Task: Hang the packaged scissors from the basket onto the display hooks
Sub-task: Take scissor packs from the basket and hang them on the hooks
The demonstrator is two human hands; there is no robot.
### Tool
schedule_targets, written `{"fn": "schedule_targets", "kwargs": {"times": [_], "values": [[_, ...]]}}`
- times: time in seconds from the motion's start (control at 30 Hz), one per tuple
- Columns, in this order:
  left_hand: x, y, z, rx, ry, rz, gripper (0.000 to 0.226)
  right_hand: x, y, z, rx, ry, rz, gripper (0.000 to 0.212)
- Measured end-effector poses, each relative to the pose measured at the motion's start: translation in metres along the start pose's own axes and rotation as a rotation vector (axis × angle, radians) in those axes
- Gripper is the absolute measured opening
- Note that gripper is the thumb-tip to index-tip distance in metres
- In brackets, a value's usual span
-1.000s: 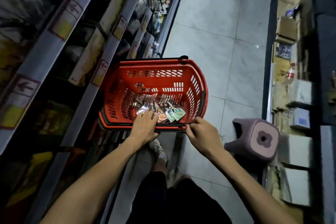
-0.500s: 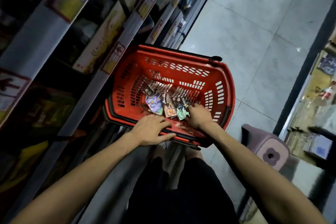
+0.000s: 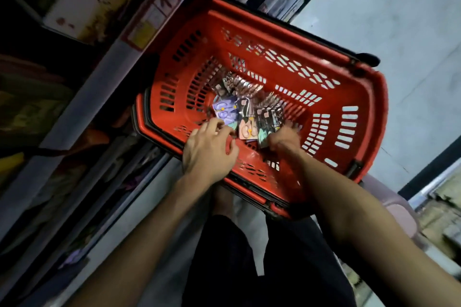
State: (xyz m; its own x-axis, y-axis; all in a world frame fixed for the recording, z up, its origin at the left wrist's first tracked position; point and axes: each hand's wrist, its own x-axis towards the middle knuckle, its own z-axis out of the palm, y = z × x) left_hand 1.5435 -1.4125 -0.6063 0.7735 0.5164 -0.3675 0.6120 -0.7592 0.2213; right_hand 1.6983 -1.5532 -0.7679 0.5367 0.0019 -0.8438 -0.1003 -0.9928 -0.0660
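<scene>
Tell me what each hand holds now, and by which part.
It cannot be told. The left hand hovers by the purple pack; the right hand, blurred, is among the packs in the basket.

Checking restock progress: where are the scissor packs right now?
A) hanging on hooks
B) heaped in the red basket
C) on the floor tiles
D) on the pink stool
B: the packaged scissors lie heaped on the bottom of the red basket, with the left hand and right hand reaching in toward them.

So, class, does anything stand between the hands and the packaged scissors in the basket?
Nothing visible does. The basket is open-topped; the left hand and right hand are both at the packaged scissors.
</scene>
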Motion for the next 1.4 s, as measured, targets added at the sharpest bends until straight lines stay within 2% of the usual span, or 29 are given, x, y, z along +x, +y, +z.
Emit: {"fn": "schedule_targets", "kwargs": {"times": [0.07,0.27,0.43,0.63,0.7,0.8,0.87,0.97,1.13,1.27,1.4], "values": [[0.000,0.001,0.000,-0.008,-0.011,-0.029,0.037,0.008,0.000,0.004,0.006,0.030,-0.001,0.078],[0.002,0.005,-0.006,-0.011,-0.145,-0.073,0.044,0.020,0.003,0.010,-0.018,0.084,-0.015,0.076],[0.002,0.008,-0.010,-0.023,-0.130,-0.096,0.039,0.023,0.000,0.007,0.139,0.077,0.066,0.086],[0.000,0.009,-0.009,-0.038,-0.093,-0.100,0.034,0.022,-0.002,-0.001,0.155,0.093,0.115,0.101],[0.001,0.009,-0.009,-0.044,-0.095,-0.100,0.033,0.018,-0.006,-0.003,0.123,0.078,0.096,0.089],[0.000,0.009,-0.009,-0.042,-0.090,-0.101,0.032,0.005,-0.015,-0.009,0.021,0.048,0.028,0.040],[-0.001,0.009,-0.010,-0.043,-0.094,-0.101,0.032,-0.009,-0.024,-0.019,-0.024,0.094,-0.021,0.025],[-0.001,0.011,-0.012,-0.028,-0.153,-0.100,0.035,-0.028,-0.032,-0.040,-0.067,0.106,-0.116,0.026],[0.007,0.017,-0.010,-0.040,-0.265,-0.082,0.038,-0.067,-0.030,-0.100,-0.166,-0.009,-0.309,0.031],[0.030,0.046,0.002,0.000,-0.300,-0.007,0.042,-0.120,-0.012,-0.152,-0.257,0.322,-0.567,0.028],[0.066,0.079,0.041,0.213,-0.365,0.100,0.042,-0.143,0.010,-0.183,-0.231,0.446,-0.766,0.036]]}}
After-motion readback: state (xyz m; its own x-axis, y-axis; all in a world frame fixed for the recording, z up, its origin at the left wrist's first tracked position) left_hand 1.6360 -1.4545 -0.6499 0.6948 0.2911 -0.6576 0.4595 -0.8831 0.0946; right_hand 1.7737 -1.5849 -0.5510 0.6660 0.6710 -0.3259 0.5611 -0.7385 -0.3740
